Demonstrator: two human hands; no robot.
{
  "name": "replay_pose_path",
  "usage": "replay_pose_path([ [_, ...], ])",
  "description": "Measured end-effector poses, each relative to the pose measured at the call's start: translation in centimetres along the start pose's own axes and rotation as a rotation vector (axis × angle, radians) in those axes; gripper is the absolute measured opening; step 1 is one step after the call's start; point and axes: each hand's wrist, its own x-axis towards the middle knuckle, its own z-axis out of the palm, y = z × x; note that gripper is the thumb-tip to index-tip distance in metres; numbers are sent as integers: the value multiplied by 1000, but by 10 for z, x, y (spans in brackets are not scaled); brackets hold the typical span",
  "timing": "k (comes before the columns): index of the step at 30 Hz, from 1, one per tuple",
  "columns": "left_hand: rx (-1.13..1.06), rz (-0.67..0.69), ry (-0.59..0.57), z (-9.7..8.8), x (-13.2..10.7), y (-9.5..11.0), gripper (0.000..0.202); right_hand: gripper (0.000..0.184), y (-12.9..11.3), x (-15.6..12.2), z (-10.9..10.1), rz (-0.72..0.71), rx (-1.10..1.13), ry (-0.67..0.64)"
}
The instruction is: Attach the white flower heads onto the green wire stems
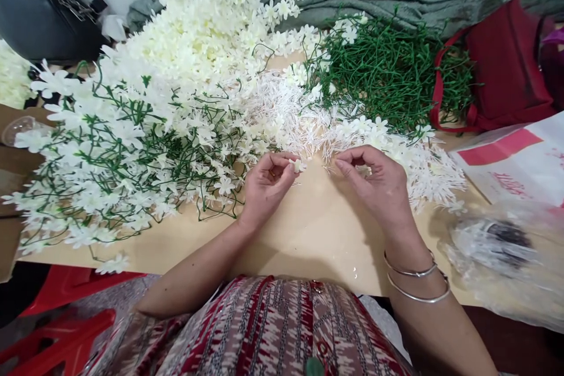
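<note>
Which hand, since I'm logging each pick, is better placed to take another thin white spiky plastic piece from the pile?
Probably the right hand: its fingertips lie at the edge of the pile of thin white spiky plastic pieces. The left hand already pinches a small white flower.

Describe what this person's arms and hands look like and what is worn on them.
Both forearms are bare, with no sleeves showing. Neither the left hand nor the right hand wears a glove, and no ring can be made out. Two thin silver bangles circle the right wrist. The left wrist has nothing on it.
</note>
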Motion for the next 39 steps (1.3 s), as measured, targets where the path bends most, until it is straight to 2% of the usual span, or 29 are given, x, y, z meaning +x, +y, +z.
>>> replay_pose_path([
  [3,-70,-57,-26,2,0,-2,32,7,6,0,0,-54,-78,-130],
  [6,-82,-94,-26,4,0,-6,31,4,12,0,3,-98,-216,-178],
  [9,-85,-104,-10,5,0,-10,32,9,12,0,5,-102,-249,-148],
  [14,-70,-120,7,6,-2,-10,31,3,-1,-6,8,29,51,-9],
  [19,0,33,-3,7,-4,-10,22,5,-17,-13,17,35,261,-19],
  [23,49,125,-24,9,-5,-11,18,5,-21,-16,24,-10,205,-1],
  [30,252,235,-78,12,-9,-7,15,17,-22,-21,36,101,183,98],
  [33,276,288,-74,12,-9,-6,14,21,-24,-21,40,116,211,120],
  [36,207,243,-53,12,-8,-8,12,23,-23,-20,42,150,279,104],
  [39,21,88,-50,13,-7,-10,10,25,-19,-19,41,212,326,66],
])
